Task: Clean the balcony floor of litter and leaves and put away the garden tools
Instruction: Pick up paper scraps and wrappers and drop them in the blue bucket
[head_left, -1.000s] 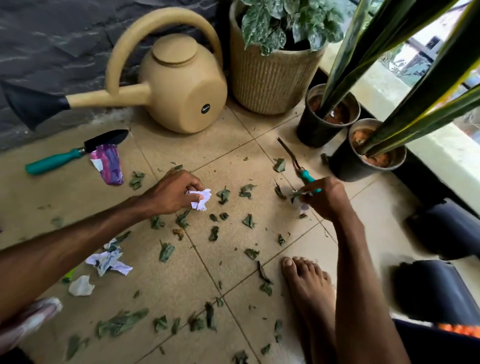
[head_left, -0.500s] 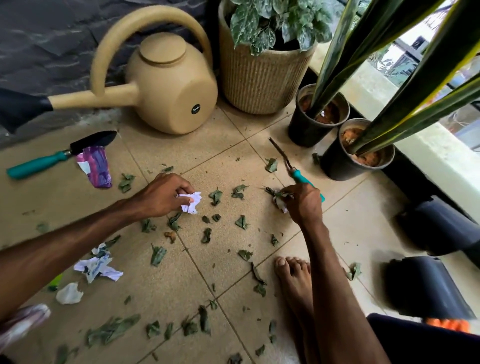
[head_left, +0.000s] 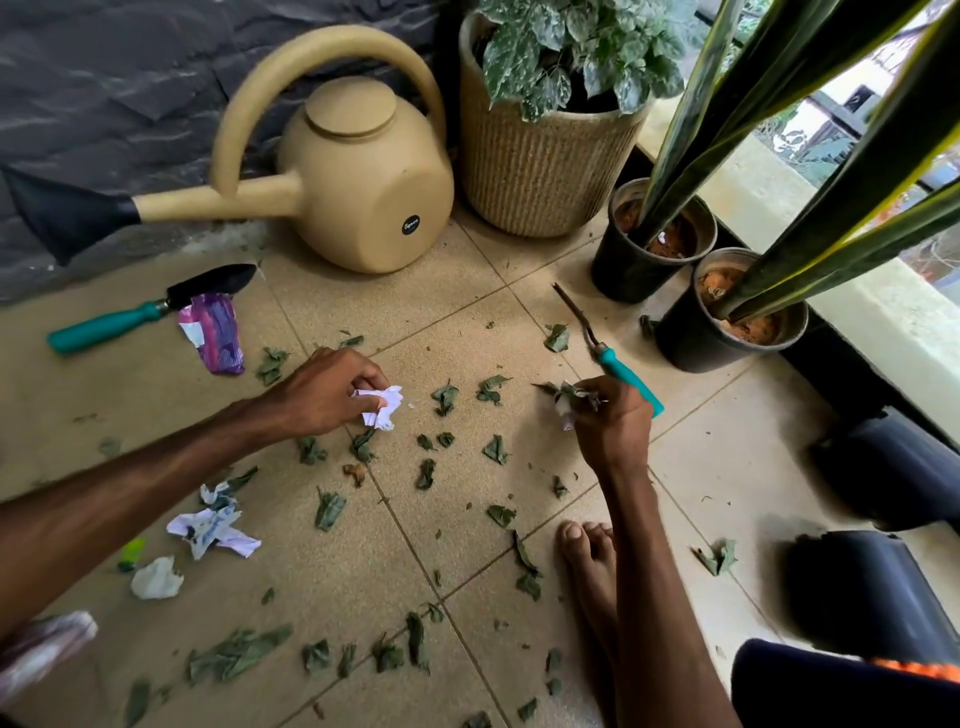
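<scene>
My left hand (head_left: 324, 397) pinches a crumpled white paper scrap (head_left: 383, 408) just above the tan tiles. My right hand (head_left: 613, 421) grips a small bunch of leaves and paper (head_left: 569, 397), right beside a teal-handled weeder tool (head_left: 621, 366) lying on the floor. Several green leaves (head_left: 444, 397) are scattered over the tiles. A teal-handled trowel (head_left: 140, 312) lies at the left, next to a purple wrapper (head_left: 215, 332). More crumpled paper (head_left: 213, 530) and a white scrap (head_left: 156, 579) lie lower left.
A tan watering can (head_left: 363, 182) stands at the back beside a woven planter (head_left: 540, 156). Two black pots (head_left: 634, 260) with tall striped leaves stand at the right by a ledge. My bare foot (head_left: 592, 566) rests on the tiles. Dark containers (head_left: 862, 587) sit lower right.
My right hand has drawn a little away from the weeder handle, keeping its bunch of leaves. My left hand still holds the white scrap in the same spot. The view shifted slightly.
</scene>
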